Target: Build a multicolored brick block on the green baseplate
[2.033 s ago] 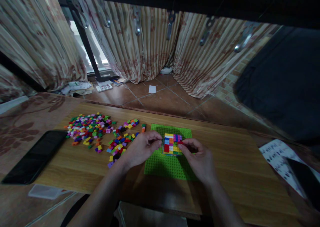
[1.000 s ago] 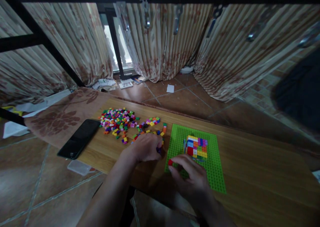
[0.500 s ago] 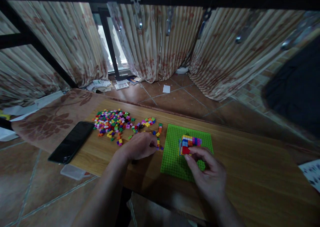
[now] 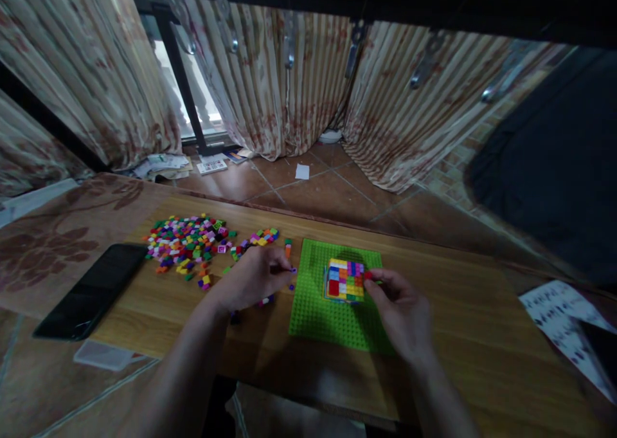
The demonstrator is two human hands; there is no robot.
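Observation:
On the green baseplate (image 4: 308, 319) stands a block built of many-coloured toy bricks (image 4: 344, 277), with a larger red piece at its near left corner. My right hand (image 4: 402, 309) is at the block's right side, its thumb and forefinger pinching a small red brick (image 4: 367, 275). Left of the baseplate, my left hand (image 4: 258, 274) is closed in a pinch, a tiny purple brick (image 4: 293, 271) at its fingertips. Several loose bricks (image 4: 263, 237) lie beyond and around that hand, some partly hidden by it.
A large heap of small bricks (image 4: 186, 242) covers the table's left part. Beside it lies a black phone (image 4: 91, 293). A printed sheet (image 4: 559, 312) with a dark device (image 4: 600, 348) is at the right. Below the table's left edge is a clear plastic container (image 4: 103, 354).
My right hand has moved from over the block to its right side, uncovering the block's top. My left hand stays pinched left of the baseplate. The whole view has shifted to the right.

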